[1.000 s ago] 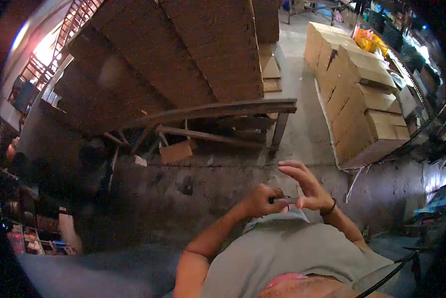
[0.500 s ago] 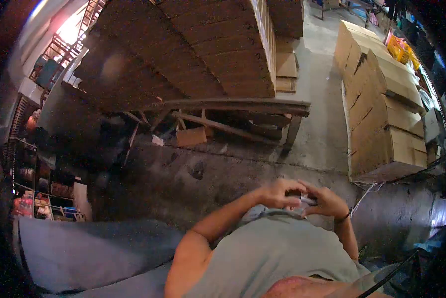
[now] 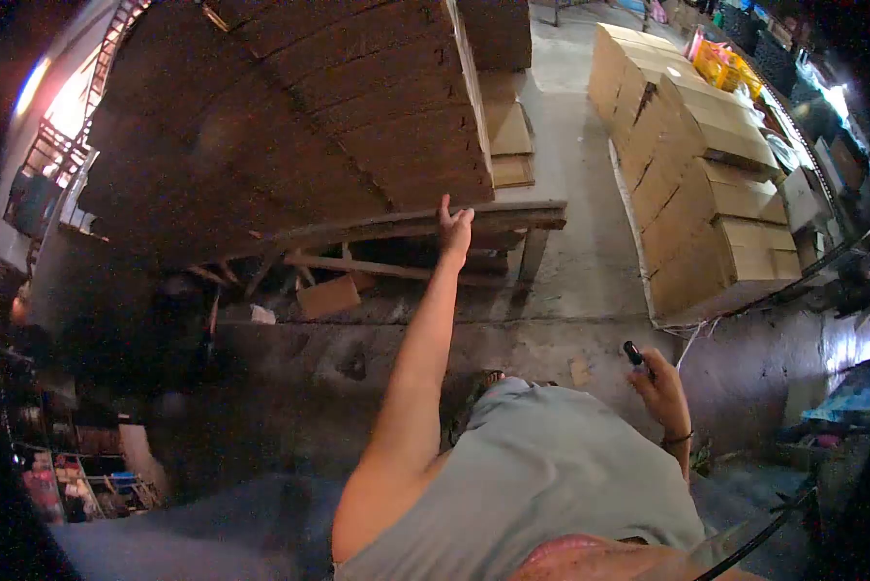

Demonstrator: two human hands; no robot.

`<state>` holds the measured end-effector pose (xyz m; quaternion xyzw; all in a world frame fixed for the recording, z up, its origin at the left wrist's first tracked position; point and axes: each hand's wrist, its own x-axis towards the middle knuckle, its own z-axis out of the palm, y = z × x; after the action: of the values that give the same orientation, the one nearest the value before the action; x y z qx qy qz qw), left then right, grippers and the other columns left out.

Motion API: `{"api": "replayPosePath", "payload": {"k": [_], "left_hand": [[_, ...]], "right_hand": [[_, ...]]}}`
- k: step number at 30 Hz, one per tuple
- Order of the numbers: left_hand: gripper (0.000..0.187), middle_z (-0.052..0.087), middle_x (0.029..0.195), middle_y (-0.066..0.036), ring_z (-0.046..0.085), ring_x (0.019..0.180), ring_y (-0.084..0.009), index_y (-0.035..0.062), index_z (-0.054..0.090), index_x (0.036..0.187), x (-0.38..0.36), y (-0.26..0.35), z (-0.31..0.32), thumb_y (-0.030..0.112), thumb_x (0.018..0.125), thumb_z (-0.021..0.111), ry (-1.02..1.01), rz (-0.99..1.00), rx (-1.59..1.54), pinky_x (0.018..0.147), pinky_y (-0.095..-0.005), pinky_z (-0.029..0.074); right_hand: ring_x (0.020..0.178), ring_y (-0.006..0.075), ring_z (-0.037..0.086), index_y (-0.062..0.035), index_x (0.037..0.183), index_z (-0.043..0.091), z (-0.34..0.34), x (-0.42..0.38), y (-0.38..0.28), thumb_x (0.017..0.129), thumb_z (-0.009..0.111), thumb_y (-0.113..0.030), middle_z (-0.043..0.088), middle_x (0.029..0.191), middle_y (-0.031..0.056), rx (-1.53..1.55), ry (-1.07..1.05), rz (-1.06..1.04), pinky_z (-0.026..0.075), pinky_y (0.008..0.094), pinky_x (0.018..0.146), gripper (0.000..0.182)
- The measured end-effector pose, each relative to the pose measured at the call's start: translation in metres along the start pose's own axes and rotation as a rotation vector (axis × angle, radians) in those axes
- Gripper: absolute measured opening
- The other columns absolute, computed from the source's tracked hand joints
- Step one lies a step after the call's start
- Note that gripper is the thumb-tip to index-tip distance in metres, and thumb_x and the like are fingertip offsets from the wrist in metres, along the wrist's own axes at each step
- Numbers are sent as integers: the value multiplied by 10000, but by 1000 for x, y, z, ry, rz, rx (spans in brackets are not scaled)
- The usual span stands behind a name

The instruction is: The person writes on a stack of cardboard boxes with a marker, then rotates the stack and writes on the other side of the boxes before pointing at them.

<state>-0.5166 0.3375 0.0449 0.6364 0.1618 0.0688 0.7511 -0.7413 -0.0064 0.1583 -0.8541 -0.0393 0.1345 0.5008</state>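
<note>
My left hand (image 3: 456, 230) reaches out to the front edge of a large stack of flat cardboard sheets (image 3: 386, 126). Its index finger points up at the lower corner of the stack, and another digit stands apart from it. The stack rests on a low wooden platform (image 3: 527, 218). By my right side, my right hand (image 3: 663, 389) is closed around what looks like a black marker pen (image 3: 632, 352), its dark end sticking out past the fingers.
Folded cardboard boxes (image 3: 691, 232) stand in a row on the right, with a yellow crate (image 3: 725, 68) behind them. More cardboard (image 3: 510, 131) lies beyond the stack. A loose cardboard piece (image 3: 329, 297) sits under the platform. Shelves with goods (image 3: 91, 484) are at lower left.
My hands, together before my body earlier, have parted. The left has stretched forward to the cardboard stack; the right has moved aside with the black pen. The view has shifted right.
</note>
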Motion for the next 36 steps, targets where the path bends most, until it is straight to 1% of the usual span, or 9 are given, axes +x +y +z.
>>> {"api": "replayPosePath", "payload": {"k": [2, 5, 12, 18, 20, 23, 29, 32, 36], "left_hand": [[692, 339, 1236, -160, 307, 1193, -277, 47, 168, 1307, 30, -22, 0, 110, 725, 538, 27, 105, -85, 963, -348, 267], [667, 255, 1289, -165, 297, 1197, -277, 47, 198, 1288, 45, -35, 6, 74, 707, 523, 89, 125, -114, 964, -349, 269], [634, 278, 1253, -154, 294, 1199, -282, 64, 236, 1250, 37, -43, 19, 67, 693, 539, 273, 180, -163, 951, -357, 276], [596, 320, 1215, -138, 350, 1144, -273, 91, 255, 1225, 59, -53, 9, 83, 703, 544, 233, 165, -65, 926, -364, 293], [580, 337, 1199, -121, 378, 1110, -254, 102, 263, 1230, 48, -51, -1, 96, 724, 544, 51, 220, -83, 892, -362, 328], [550, 330, 1199, -111, 395, 1085, -247, 92, 274, 1228, 49, -47, -8, 101, 745, 537, 98, 292, 20, 846, -359, 366], [542, 307, 1220, -118, 398, 1083, -269, 79, 273, 1237, 20, 51, 15, 100, 760, 529, 97, 522, 55, 849, -380, 379], [566, 301, 1239, -124, 394, 1085, -274, 87, 253, 1259, 51, 24, 3, 108, 763, 525, 8, 501, 60, 871, -388, 370], [565, 272, 1288, -135, 428, 1052, -258, 85, 265, 1272, 22, 55, 2, 114, 769, 522, -32, 518, 143, 874, -394, 381]], "right_hand": [[538, 70, 381, -54, 941, 505, 5, -4, 3, 741, 573, -56, 412, 607, -17, -19, 60, -9, 320, 230, 475, 211], [544, 46, 363, -47, 915, 510, 11, -7, -2, 747, 552, -27, 394, 619, -34, -11, 136, 42, 308, 200, 482, 174], [590, 32, 392, -55, 896, 512, 17, -6, 6, 747, 562, -24, 435, 656, -52, 103, 264, 81, 330, 190, 507, 160], [582, 34, 394, -48, 892, 507, 15, 9, -8, 740, 581, -21, 434, 655, -51, 101, 170, 68, 335, 188, 505, 170], [573, 33, 388, -46, 891, 506, 14, 13, -20, 741, 580, -22, 432, 653, -49, 91, 157, 74, 331, 187, 502, 169], [553, 35, 381, -41, 896, 504, 15, 18, -20, 742, 574, -22, 429, 647, -47, 96, 159, 50, 327, 187, 493, 170], [543, 41, 383, -34, 915, 508, 15, 33, -2, 741, 563, -18, 428, 634, -44, 81, 169, -74, 326, 188, 486, 183], [544, 40, 373, -31, 906, 516, 16, 37, 5, 733, 567, -28, 423, 629, -44, 97, 152, -80, 318, 189, 484, 180], [543, 39, 362, -31, 879, 538, 16, 41, -3, 718, 576, -54, 418, 617, -45, 51, 188, -132, 311, 199, 479, 167]]}}
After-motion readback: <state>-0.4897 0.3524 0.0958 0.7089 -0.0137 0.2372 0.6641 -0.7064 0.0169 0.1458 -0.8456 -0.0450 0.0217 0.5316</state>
